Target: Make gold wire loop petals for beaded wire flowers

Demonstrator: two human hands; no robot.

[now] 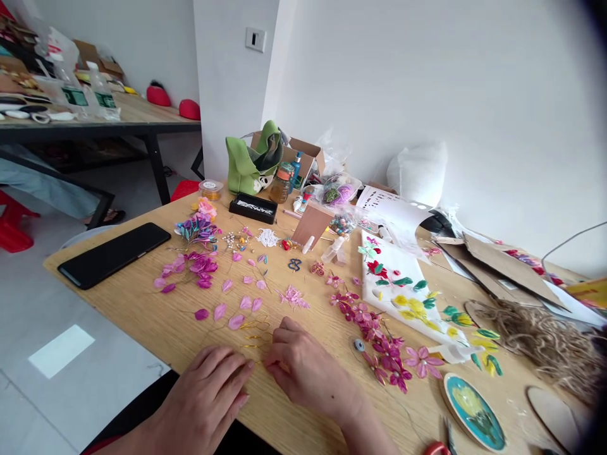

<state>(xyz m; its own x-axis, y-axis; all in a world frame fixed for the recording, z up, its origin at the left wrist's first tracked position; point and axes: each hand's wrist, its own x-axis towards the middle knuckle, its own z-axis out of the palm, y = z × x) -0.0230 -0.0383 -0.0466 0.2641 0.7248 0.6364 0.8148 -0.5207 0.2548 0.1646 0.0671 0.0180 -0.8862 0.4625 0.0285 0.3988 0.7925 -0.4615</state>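
My left hand [208, 388] is low over the table's near edge, its fingers pressed together and the thumb beneath. Facing it, my right hand [306, 366] is curled in a pinch. A thin gold wire [258, 363] shows in the small gap between both sets of fingertips; how far it runs inside them is hidden. Just beyond lie more loops of gold wire [256, 325]. Loose pink petals [236, 322] are scattered past these, with a heap of thin pink strips [294, 297]. To the right of my right hand lies a branch of magenta wire flowers [374, 332].
A black phone [114, 253] lies at left. Red-handled scissors [439, 447] and a painted oval plaque [474, 411] are near right. Behind are a white foam board [393, 278] with flowers, a black tray [253, 208], a green bag [244, 164] and brown yarn [531, 341].
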